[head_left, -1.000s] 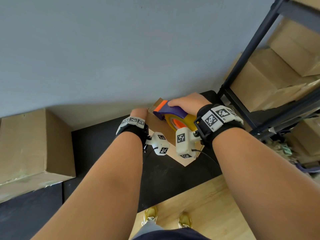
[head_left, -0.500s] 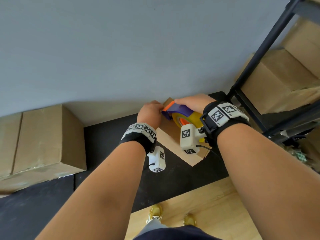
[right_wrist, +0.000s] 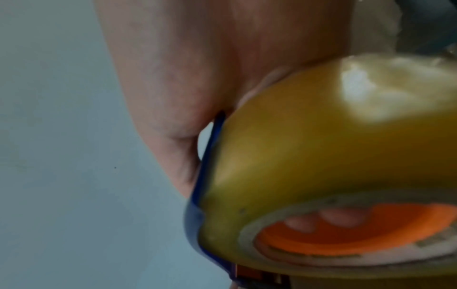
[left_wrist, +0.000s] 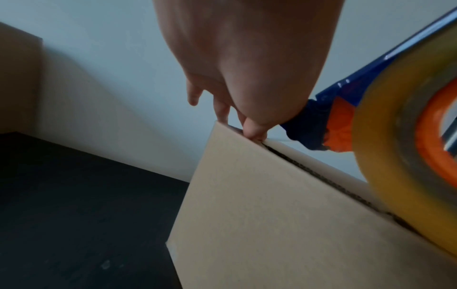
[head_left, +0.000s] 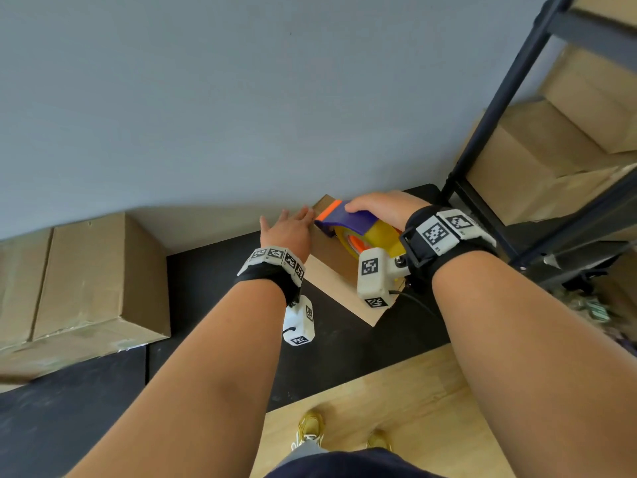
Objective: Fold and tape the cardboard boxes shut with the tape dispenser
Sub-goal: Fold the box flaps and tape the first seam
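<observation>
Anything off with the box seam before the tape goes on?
Yes. In the left wrist view the box flaps don't meet flush: a dark gap runs between them under the tape dispenser.

The cardboard box (left_wrist: 284, 224) fills the lower right, its top crossed by a dark seam between two flaps. At the box's far corner the left hand (left_wrist: 242, 64) reaches out with straight fingers, and one fingertip (left_wrist: 254, 131) touches the far end of that seam. Just right of the fingertip, above the box's far edge, sits the blue and orange nose of the tape dispenser (left_wrist: 319, 125); its yellowish tape roll (left_wrist: 395, 136) rests over the seam nearer the camera. Left of the box lies a black surface (left_wrist: 81, 205), and beyond it a pale wall (left_wrist: 99, 48).
</observation>
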Available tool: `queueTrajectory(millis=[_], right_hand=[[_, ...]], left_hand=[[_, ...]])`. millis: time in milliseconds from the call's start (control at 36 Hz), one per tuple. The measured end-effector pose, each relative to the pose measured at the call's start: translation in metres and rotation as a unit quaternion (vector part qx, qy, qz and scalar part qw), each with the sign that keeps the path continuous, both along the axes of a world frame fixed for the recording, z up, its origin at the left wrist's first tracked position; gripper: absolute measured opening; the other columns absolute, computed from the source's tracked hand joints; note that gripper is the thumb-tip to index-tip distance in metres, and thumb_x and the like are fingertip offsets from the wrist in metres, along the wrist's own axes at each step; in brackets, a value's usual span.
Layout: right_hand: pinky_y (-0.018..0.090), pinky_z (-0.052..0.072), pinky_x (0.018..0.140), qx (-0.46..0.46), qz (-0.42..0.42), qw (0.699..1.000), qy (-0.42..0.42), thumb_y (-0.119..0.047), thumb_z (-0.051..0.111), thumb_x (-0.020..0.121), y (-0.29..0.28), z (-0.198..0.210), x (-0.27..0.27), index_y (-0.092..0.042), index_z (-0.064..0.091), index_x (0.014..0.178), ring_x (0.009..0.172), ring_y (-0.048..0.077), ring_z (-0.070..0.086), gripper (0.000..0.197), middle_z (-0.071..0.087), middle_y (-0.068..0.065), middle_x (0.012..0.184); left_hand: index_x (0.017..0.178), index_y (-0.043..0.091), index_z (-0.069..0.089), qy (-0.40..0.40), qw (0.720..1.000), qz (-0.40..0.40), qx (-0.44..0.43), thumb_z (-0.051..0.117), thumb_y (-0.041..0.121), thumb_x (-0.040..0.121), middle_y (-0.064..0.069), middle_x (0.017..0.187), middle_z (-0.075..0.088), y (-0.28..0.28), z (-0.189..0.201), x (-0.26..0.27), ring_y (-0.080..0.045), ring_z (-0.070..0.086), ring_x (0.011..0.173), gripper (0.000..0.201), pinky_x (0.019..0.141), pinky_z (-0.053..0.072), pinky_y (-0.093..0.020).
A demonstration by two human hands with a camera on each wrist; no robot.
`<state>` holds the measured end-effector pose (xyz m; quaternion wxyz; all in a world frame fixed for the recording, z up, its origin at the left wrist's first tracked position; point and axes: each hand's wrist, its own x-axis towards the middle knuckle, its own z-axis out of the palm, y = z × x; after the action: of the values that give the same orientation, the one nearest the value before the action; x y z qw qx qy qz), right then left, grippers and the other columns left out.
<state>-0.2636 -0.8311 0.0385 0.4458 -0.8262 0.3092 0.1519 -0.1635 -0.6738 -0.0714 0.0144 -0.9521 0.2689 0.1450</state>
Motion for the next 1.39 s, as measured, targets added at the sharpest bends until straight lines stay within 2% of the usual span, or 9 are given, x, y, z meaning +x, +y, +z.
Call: queueTrajectory(millis=[111,361,444,556,639,722,972,1111,1389], right_hand=[[0.037,0.045,0.092,-0.01,0.003,1.0,0.008,-0.045,0.062,0.087,-0.011,0.003,-0.019,-0.016,0.062,0.093,0.104,0.027,0.06,0.029,0.064,0.009,0.112],[0.033,0.041,0.067,-0.026,0.007,0.998,0.053,-0.059,0.06,0.07,-0.031,0.0,-0.052,-0.023,0.065,0.099,0.09,0.023,0.062,0.047,0.066,0.006,0.101],[0.029,0.036,0.061,-0.025,0.003,0.999,0.04,-0.056,0.063,0.078,-0.031,0.0,-0.056,-0.021,0.065,0.1,0.085,0.018,0.059,0.042,0.064,0.004,0.098],[0.026,0.036,0.061,-0.018,0.002,1.0,0.016,-0.051,0.064,0.084,-0.032,-0.006,-0.056,-0.019,0.065,0.1,0.081,0.013,0.056,0.037,0.062,0.002,0.093],[0.026,0.038,0.062,-0.011,0.006,1.0,0.009,-0.052,0.063,0.084,-0.03,-0.006,-0.054,-0.019,0.066,0.097,0.082,0.015,0.058,0.036,0.064,0.004,0.094],[0.027,0.037,0.062,-0.01,0.013,1.0,0.01,-0.056,0.061,0.083,-0.031,-0.007,-0.05,-0.02,0.066,0.101,0.083,0.015,0.058,0.04,0.065,0.004,0.096],[0.029,0.041,0.08,0.019,-0.031,0.999,-0.001,-0.063,0.064,0.081,-0.041,-0.01,-0.055,-0.019,0.063,0.118,0.098,0.019,0.06,0.058,0.065,0.003,0.111],[0.024,0.039,0.062,0.031,-0.048,0.998,-0.023,-0.056,0.065,0.084,-0.046,-0.01,-0.063,-0.023,0.06,0.103,0.082,0.012,0.058,0.038,0.063,-0.002,0.092],[0.028,0.042,0.076,0.045,-0.069,0.994,-0.068,-0.054,0.067,0.082,-0.053,-0.014,-0.083,-0.019,0.062,0.108,0.089,0.015,0.059,0.044,0.064,0.003,0.106]], left_hand=[[0.154,0.031,0.002,-0.002,1.0,0.005,0.022,0.032,0.005,0.093,0.013,0.161,0.004,-0.004,0.006,-0.005,-0.021,0.008,0.148,0.072,0.114,0.003,-0.063],[0.154,0.032,0.003,-0.009,0.999,0.03,0.02,0.03,0.001,0.092,0.01,0.161,0.002,-0.011,0.009,-0.016,-0.024,0.007,0.148,0.074,0.115,0.006,-0.062],[0.153,0.029,0.014,-0.005,0.998,0.05,-0.035,0.03,-0.002,0.09,0.006,0.162,0.003,-0.011,0.006,-0.021,-0.025,0.021,0.145,0.071,0.114,0.024,-0.051],[0.149,0.028,0.025,0.005,0.984,0.093,-0.152,0.03,0.002,0.093,0.008,0.16,0.011,-0.011,-0.001,-0.023,-0.027,0.046,0.129,0.063,0.094,0.045,-0.039],[0.152,0.027,0.019,0.016,0.979,0.08,-0.188,0.032,0.007,0.097,0.006,0.16,0.013,-0.01,-0.004,-0.024,-0.026,0.037,0.137,0.06,0.105,0.038,-0.041],[0.152,0.017,0.017,-0.008,0.989,0.011,-0.149,0.03,0.015,0.101,-0.002,0.161,0.011,-0.013,-0.006,-0.025,-0.027,0.018,0.145,0.052,0.118,0.017,-0.043],[0.154,0.03,0.004,-0.005,0.994,0.019,-0.104,0.011,0.04,0.103,0.008,0.161,-0.004,-0.032,-0.019,-0.029,-0.02,-0.008,0.148,0.052,0.118,-0.003,-0.05],[0.154,0.027,0.006,0.025,0.988,0.07,-0.134,0.01,0.037,0.103,0.011,0.161,-0.001,-0.038,-0.02,-0.024,-0.015,-0.006,0.148,0.053,0.119,-0.003,-0.046],[0.155,0.024,0.003,0.043,0.991,0.084,-0.097,0.013,0.032,0.102,0.009,0.161,-0.006,-0.042,-0.019,-0.019,-0.018,-0.008,0.148,0.054,0.119,-0.003,-0.049]])
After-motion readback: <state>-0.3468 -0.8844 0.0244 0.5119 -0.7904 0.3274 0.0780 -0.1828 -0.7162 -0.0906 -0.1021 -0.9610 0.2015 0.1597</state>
